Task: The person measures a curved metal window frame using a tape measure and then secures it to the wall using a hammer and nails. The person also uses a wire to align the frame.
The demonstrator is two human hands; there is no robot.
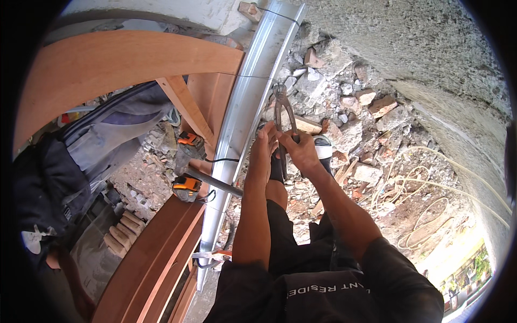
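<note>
My left hand [264, 141] and my right hand [301, 149] are closed round the two handles of long metal nippers [285, 105]. The nipper jaws meet a thin wire [273, 79] beside a long silver metal channel [241, 116], around which wire is looped. The channel lies along a curved reddish wooden frame [129, 51]. Left of the channel are two orange-and-black tape measures [186, 187]. A dark bar [221, 184] crosses the channel below my left hand, and an orange-handled tool [214, 256] sits on its lower end.
Rubble [366, 124] covers the ground, with loose pale cable [409, 188] at the right. A rough concrete wall [441, 48] borders the right side. At the left are another person's arm [72, 280], dark fabric [59, 167] and several short wooden pieces [121, 234].
</note>
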